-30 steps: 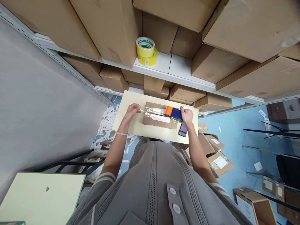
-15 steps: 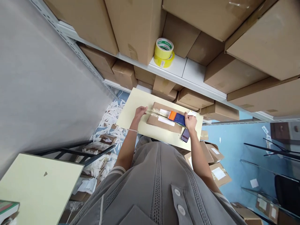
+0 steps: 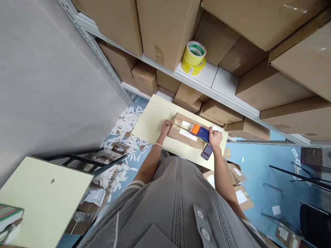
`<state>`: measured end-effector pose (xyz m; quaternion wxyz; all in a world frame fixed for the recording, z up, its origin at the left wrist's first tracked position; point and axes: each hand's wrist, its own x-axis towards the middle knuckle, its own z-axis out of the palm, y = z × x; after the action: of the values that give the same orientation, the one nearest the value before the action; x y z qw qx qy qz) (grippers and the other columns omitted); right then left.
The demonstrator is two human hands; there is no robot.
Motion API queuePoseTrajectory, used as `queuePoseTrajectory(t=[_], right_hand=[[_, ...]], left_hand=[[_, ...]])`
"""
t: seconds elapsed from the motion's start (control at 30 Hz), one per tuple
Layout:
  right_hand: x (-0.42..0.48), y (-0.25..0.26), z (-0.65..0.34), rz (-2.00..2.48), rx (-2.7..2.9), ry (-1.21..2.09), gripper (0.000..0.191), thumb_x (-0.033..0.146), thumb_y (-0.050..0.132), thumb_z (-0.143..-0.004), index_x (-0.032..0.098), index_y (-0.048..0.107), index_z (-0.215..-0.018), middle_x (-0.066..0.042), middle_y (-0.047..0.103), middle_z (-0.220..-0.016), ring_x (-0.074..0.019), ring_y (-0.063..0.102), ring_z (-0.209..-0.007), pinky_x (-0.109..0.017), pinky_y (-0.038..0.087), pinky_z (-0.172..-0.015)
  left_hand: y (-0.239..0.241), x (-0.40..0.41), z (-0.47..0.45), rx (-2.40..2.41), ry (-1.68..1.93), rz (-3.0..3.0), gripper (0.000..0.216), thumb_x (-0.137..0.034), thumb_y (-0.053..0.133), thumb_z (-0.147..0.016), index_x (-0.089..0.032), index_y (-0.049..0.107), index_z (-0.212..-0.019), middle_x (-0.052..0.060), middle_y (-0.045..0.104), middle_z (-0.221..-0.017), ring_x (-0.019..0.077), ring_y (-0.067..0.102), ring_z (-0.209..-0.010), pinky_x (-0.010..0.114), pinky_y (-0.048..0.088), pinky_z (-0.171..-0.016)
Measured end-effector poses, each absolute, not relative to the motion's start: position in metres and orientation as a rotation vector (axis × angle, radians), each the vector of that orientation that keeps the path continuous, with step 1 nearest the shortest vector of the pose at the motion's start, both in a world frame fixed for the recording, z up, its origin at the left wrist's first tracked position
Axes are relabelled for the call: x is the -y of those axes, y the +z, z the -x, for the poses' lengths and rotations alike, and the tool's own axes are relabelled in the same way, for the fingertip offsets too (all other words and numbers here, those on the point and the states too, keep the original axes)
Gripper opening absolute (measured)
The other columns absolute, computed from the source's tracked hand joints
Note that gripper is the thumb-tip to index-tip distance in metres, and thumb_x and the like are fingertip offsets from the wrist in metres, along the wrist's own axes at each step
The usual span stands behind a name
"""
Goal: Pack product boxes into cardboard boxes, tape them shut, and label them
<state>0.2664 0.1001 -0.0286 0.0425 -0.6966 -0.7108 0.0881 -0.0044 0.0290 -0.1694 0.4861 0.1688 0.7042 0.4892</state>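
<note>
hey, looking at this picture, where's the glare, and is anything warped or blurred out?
Head view: bright glints on the clear tape at the left end of the box; head view: apparent wide-angle stretch, the tall carton splaying toward the top edge; head view: pixelated patch at the phone's left edge.

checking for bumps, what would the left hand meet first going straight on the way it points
Probably the cardboard box, at its taped end; the left hand looks right beside it, though contact is unclear.
</note>
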Motion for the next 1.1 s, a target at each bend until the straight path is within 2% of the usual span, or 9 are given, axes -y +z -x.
queuePoseTrajectory(t=[0.1,0.2,0.33,0.43,0.57,0.63,0.73,0.93,1.1], right_hand=[[-0.099,-0.029,-0.265,2.127,2.169,0.259,0.074,0.054,0.021,-0.102,0.017,0.065,-0.055,-0.016,0.069,-0.064,-0.0208,0.057,-0.060,-0.030,0.031,-0.062],[-0.099,-0.028,-0.261,2.132,2.188,0.239,0.075,0.053,0.021,-0.102,0.016,0.067,-0.056,-0.017,0.069,-0.065,-0.0214,0.059,-0.062,-0.030,0.032,-0.063],[-0.099,-0.027,-0.256,2.167,2.196,0.233,0.074,0.051,0.022,-0.103,0.015,0.070,-0.060,-0.018,0.071,-0.068,-0.0229,0.061,-0.067,-0.031,0.032,-0.064],[-0.098,-0.026,-0.255,2.181,2.190,0.256,0.073,0.051,0.023,-0.103,0.014,0.072,-0.062,-0.018,0.072,-0.071,-0.0237,0.063,-0.070,-0.031,0.033,-0.065],[-0.097,-0.025,-0.255,2.202,2.192,0.274,0.071,0.049,0.025,-0.103,0.015,0.074,-0.065,-0.017,0.074,-0.075,-0.0247,0.066,-0.075,-0.030,0.035,-0.067],[-0.096,-0.024,-0.254,2.213,2.205,0.267,0.068,0.047,0.027,-0.103,0.016,0.075,-0.068,-0.017,0.075,-0.077,-0.0249,0.067,-0.077,-0.030,0.035,-0.067],[-0.095,-0.022,-0.252,2.232,2.220,0.255,0.066,0.046,0.028,-0.103,0.017,0.076,-0.070,-0.016,0.076,-0.079,-0.0249,0.068,-0.079,-0.030,0.036,-0.067],[-0.092,-0.019,-0.247,2.245,2.226,0.270,0.064,0.043,0.028,-0.103,0.016,0.077,-0.073,-0.016,0.076,-0.080,-0.0252,0.068,-0.081,-0.030,0.038,-0.069],[-0.093,-0.020,-0.241,2.283,2.239,0.301,0.062,0.044,0.029,-0.104,0.015,0.078,-0.077,-0.017,0.076,-0.084,-0.0265,0.069,-0.084,-0.030,0.039,-0.071]], left_hand=[[-0.175,-0.021,0.001,-1.731,1.116,-0.387,0.027,-0.047,0.064,-0.084,-0.022,0.054,-0.082,-0.004,0.051,-0.066,0.0140,0.055,-0.063,0.026,0.047,-0.065],[-0.177,-0.015,0.001,-1.758,1.044,-0.378,0.030,-0.051,0.061,-0.088,-0.021,0.052,-0.089,-0.002,0.056,-0.072,0.0149,0.059,-0.066,0.028,0.049,-0.067],[-0.166,-0.019,0.011,-1.886,0.962,-0.442,0.037,-0.045,0.067,-0.085,-0.018,0.052,-0.106,0.010,0.062,-0.103,0.0214,0.065,-0.093,0.038,0.051,-0.088],[-0.142,-0.025,0.019,-1.987,0.930,-0.615,0.043,-0.040,0.062,-0.089,-0.018,0.050,-0.125,0.018,0.052,-0.135,0.0282,0.054,-0.127,0.046,0.036,-0.111],[-0.102,-0.025,0.008,-2.068,0.809,-1.441,0.056,-0.040,0.034,-0.100,-0.019,0.035,-0.152,0.014,0.030,-0.162,0.0279,0.019,-0.153,0.051,0.009,-0.124],[-0.089,-0.019,-0.006,-1.975,0.694,-1.812,0.063,-0.041,0.027,-0.100,-0.014,0.024,-0.158,0.014,0.022,-0.166,0.0270,0.011,-0.155,0.052,0.001,-0.125],[-0.084,-0.009,-0.028,-1.865,0.531,-2.031,0.071,-0.044,0.028,-0.100,-0.006,0.017,-0.159,0.016,0.019,-0.166,0.0261,0.010,-0.156,0.049,0.003,-0.126],[-0.094,-0.002,-0.050,-1.813,0.362,-2.116,0.080,-0.046,0.040,-0.096,0.000,0.017,-0.158,0.019,0.017,-0.165,0.0269,0.007,-0.155,0.047,0.008,-0.127],[-0.095,-0.006,-0.053,-1.799,0.315,-2.137,0.079,-0.048,0.038,-0.097,-0.002,0.018,-0.158,0.017,0.015,-0.166,0.0273,0.006,-0.156,0.048,0.007,-0.127]])
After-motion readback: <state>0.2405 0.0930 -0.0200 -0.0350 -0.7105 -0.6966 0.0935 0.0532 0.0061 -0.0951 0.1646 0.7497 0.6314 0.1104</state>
